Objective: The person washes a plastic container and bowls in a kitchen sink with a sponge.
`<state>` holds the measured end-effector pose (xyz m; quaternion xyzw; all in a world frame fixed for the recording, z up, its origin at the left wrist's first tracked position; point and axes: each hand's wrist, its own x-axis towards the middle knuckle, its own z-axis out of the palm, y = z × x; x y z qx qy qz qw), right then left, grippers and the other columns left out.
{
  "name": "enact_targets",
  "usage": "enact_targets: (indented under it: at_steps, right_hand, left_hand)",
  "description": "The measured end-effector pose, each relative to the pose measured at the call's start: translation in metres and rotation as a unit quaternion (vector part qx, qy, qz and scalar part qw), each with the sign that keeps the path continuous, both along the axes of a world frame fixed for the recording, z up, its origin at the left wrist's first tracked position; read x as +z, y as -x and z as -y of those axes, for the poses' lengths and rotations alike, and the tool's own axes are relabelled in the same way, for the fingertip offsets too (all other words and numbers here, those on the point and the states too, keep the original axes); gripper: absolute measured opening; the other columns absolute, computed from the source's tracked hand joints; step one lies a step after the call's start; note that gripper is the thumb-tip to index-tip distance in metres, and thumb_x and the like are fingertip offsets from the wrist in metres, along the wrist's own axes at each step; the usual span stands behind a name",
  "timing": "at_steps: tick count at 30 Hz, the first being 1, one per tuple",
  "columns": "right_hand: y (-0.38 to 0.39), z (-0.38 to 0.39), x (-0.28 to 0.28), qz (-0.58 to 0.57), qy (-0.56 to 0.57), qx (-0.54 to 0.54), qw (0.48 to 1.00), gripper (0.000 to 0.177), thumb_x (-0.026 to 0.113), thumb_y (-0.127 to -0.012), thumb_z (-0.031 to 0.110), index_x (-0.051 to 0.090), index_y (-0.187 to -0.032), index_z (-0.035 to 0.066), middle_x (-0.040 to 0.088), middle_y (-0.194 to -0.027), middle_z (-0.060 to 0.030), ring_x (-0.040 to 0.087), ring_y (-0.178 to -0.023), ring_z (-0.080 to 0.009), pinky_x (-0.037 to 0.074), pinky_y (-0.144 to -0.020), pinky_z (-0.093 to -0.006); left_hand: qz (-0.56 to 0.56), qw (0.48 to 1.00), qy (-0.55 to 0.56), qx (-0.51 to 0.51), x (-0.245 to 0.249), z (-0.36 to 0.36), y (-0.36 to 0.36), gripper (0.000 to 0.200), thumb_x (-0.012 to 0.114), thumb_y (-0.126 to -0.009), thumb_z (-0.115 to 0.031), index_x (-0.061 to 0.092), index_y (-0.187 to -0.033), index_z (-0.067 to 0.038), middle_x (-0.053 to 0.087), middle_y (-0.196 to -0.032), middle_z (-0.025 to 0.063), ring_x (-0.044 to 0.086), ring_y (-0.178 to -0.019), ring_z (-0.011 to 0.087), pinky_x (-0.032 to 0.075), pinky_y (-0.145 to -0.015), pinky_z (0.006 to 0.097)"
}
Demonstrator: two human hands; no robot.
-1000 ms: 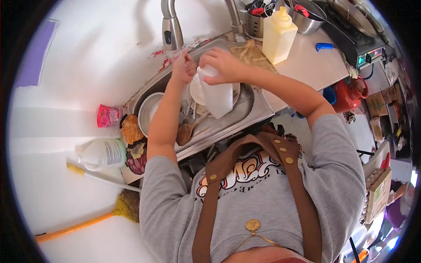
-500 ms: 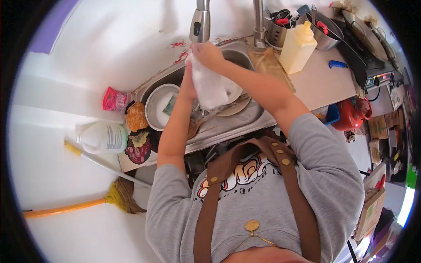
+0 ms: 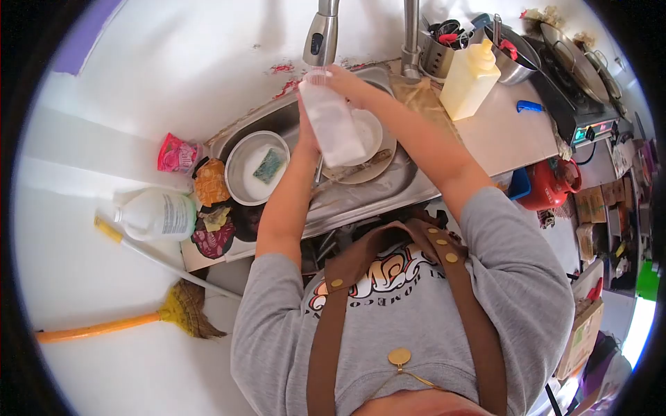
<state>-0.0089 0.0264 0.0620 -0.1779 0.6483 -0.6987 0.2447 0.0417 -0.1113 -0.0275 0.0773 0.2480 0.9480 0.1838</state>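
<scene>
A metal bowl (image 3: 238,182) in the sink (image 3: 347,213) holds a sponge (image 3: 268,166) and something whitish; beside it lie plates (image 3: 389,148) with a long brown utensil (image 3: 371,164) across them. The white container (image 3: 334,128), tilted just below the faucet (image 3: 321,40), is between the hands: the right hand (image 3: 343,82) grips its upper end, the left hand (image 3: 306,125), partly hidden, holds its side. A yellow bottle (image 3: 470,84) stands on the table (image 3: 510,139).

Illumination bright, mostly diffuse; soft grey shadows on the white wall (image 3: 194,90) left of the faucet (image 3: 321,38). Overexposed glare strip (image 3: 639,329) at lower right edge. Steel sink rim (image 3: 333,226) shows mild highlights. Right hand (image 3: 351,87) and white container (image 3: 333,123) slightly blurred; shirt lettering (image 3: 388,279) crisper. Strong fisheye curvature, black corners, right-edge clutter (image 3: 614,229) stretched, soft.
</scene>
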Motion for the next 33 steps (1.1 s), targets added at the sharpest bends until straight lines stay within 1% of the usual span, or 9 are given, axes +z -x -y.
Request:
enact_targets:
  at_steps: [3, 6, 9, 12, 15, 21, 27, 30, 33]
  right_hand:
    - [0.015, 0.001, -0.011, -0.001, -0.009, -0.008, 1.0, 0.07, 0.069, -0.079, 0.043, 0.045, -0.128, -0.001, 0.058, -0.117, -0.0196, 0.06, -0.1, -0.0291, 0.049, -0.084, -0.0376]
    - [0.044, 0.012, -0.047, -0.202, -0.05, -0.084, 0.974, 0.065, 0.062, -0.084, 0.043, 0.044, -0.128, -0.001, 0.06, -0.109, -0.0216, 0.06, -0.099, -0.0336, 0.048, -0.085, -0.039]
    - [0.039, 0.006, -0.033, -0.306, -0.129, -0.167, 0.928, 0.062, 0.055, -0.087, 0.043, 0.043, -0.128, -0.002, 0.061, -0.103, -0.0249, 0.059, -0.098, -0.0397, 0.047, -0.085, -0.043]
    - [0.04, 0.008, -0.025, -0.37, -0.24, -0.227, 0.868, 0.056, 0.048, -0.09, 0.039, 0.043, -0.128, -0.002, 0.061, -0.102, -0.026, 0.058, -0.097, -0.0428, 0.046, -0.084, -0.0466]
    - [0.025, 0.022, -0.041, -0.312, -0.193, -0.174, 0.914, 0.046, 0.045, -0.092, 0.036, 0.048, -0.122, 0.001, 0.062, -0.098, -0.0244, 0.06, -0.091, -0.0433, 0.046, -0.082, -0.0485]
    - [-0.046, 0.002, -0.069, -0.49, -0.189, -0.222, 0.821, 0.035, 0.045, -0.094, 0.03, 0.053, -0.112, 0.001, 0.059, -0.102, -0.0233, 0.058, -0.089, -0.0393, 0.045, -0.08, -0.0444]
    - [-0.011, 0.045, -0.108, -0.073, 0.108, -0.368, 0.921, 0.036, 0.047, -0.092, 0.033, 0.059, -0.101, 0.0, 0.06, -0.099, -0.0202, 0.055, -0.094, -0.0383, 0.043, -0.08, -0.0453]
    - [-0.024, 0.031, -0.068, -0.411, -0.021, -0.339, 0.846, 0.037, 0.046, -0.093, 0.035, 0.059, -0.099, 0.001, 0.06, -0.097, -0.0185, 0.054, -0.097, -0.0371, 0.043, -0.082, -0.0457]
    - [-0.005, 0.027, -0.053, -0.526, -0.094, -0.204, 0.82, 0.038, 0.046, -0.093, 0.037, 0.06, -0.1, 0.003, 0.061, -0.098, -0.0182, 0.055, -0.092, -0.0381, 0.045, -0.08, -0.0466]
  left_hand:
    - [-0.061, 0.972, 0.201, 0.109, 0.002, -0.011, 0.01, 0.07, 0.041, -0.086, -0.067, 0.045, -0.128, -0.012, 0.059, -0.112, 0.0096, 0.061, -0.099, 0.0237, 0.053, -0.084, 0.0433]
    - [-0.055, 0.934, 0.312, 0.165, 0.004, -0.012, 0.014, 0.063, 0.047, -0.088, -0.059, 0.045, -0.127, -0.01, 0.058, -0.112, 0.0099, 0.061, -0.099, 0.0213, 0.052, -0.084, 0.0426]
    - [0.018, 0.986, 0.102, 0.131, 0.034, -0.026, -0.005, 0.051, 0.053, -0.09, -0.044, 0.045, -0.126, -0.008, 0.057, -0.114, 0.0104, 0.059, -0.1, 0.0208, 0.051, -0.084, 0.0408]
    - [0.002, 0.91, 0.307, 0.277, 0.028, -0.04, -0.004, 0.046, 0.05, -0.092, -0.038, 0.048, -0.124, -0.006, 0.059, -0.113, 0.0086, 0.06, -0.1, 0.0225, 0.051, -0.086, 0.0409]
    - [0.032, 0.927, 0.211, 0.308, 0.005, -0.024, 0.011, 0.052, 0.062, -0.085, -0.033, 0.044, -0.127, -0.007, 0.057, -0.113, 0.0109, 0.06, -0.098, 0.0236, 0.051, -0.083, 0.0388]
    - [0.058, 0.886, 0.084, 0.453, 0.001, 0.013, 0.022, 0.045, 0.058, -0.087, -0.031, 0.046, -0.122, -0.005, 0.059, -0.108, 0.0123, 0.063, -0.089, 0.026, 0.053, -0.076, 0.0411]
    - [0.075, 0.915, 0.002, 0.395, -0.024, 0.012, 0.025, 0.064, 0.027, -0.092, -0.057, 0.046, -0.128, -0.009, 0.053, -0.125, 0.0127, 0.05, -0.117, 0.0337, 0.042, -0.096, 0.0512]
    - [0.134, 0.934, -0.053, 0.328, 0.002, -0.003, 0.001, 0.07, 0.016, -0.091, -0.061, 0.044, -0.133, -0.012, 0.049, -0.131, 0.0124, 0.045, -0.123, 0.0355, 0.038, -0.099, 0.0545]
    - [0.164, 0.94, -0.063, 0.294, 0.012, -0.004, -0.008, 0.067, 0.015, -0.091, -0.059, 0.043, -0.134, -0.015, 0.048, -0.133, 0.0111, 0.043, -0.125, 0.0352, 0.036, -0.1, 0.0556]
